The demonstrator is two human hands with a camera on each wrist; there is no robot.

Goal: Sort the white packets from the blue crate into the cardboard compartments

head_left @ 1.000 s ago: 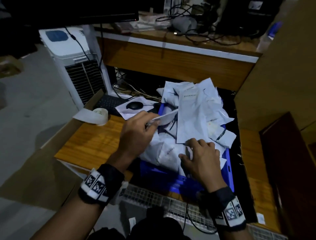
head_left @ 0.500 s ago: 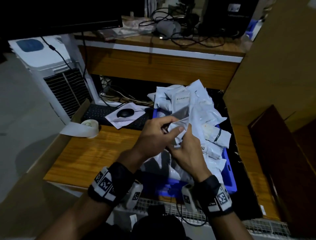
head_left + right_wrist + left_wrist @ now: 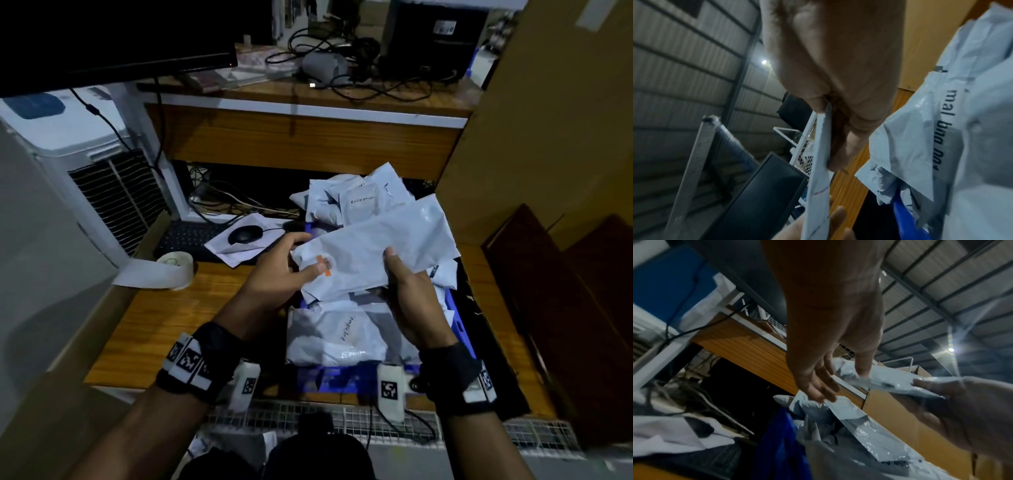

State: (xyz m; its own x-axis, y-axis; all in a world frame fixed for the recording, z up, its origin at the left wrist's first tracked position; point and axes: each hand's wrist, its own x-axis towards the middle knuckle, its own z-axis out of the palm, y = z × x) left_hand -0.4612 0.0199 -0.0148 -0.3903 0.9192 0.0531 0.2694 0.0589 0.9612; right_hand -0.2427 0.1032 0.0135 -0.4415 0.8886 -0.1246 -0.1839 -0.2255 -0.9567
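Note:
A white packet (image 3: pixel 375 250) with a small orange label is held flat above the blue crate (image 3: pixel 342 378), one hand at each end. My left hand (image 3: pixel 284 270) pinches its left end, thumb on the label. My right hand (image 3: pixel 407 291) grips its lower right edge, thumb on top; the right wrist view shows the packet (image 3: pixel 819 164) edge-on between thumb and fingers. In the left wrist view the packet (image 3: pixel 890 380) spans both hands. The crate is heaped with several more white packets (image 3: pixel 337 337), one marked "EXCEPTION" (image 3: pixel 363 200). Cardboard walls (image 3: pixel 548 120) rise on the right.
The crate sits on a wooden desk (image 3: pixel 164 318). A tape roll (image 3: pixel 171 263), a keyboard (image 3: pixel 188 236) and a mouse (image 3: pixel 245 234) on paper lie to the left. A white air cooler (image 3: pixel 85 171) stands further left. A cable-strewn shelf (image 3: pixel 342 92) is behind.
Both hands have lifted one packet off the heap and spread apart along it, so it now lies flat and open to view. The head view has tilted up slightly.

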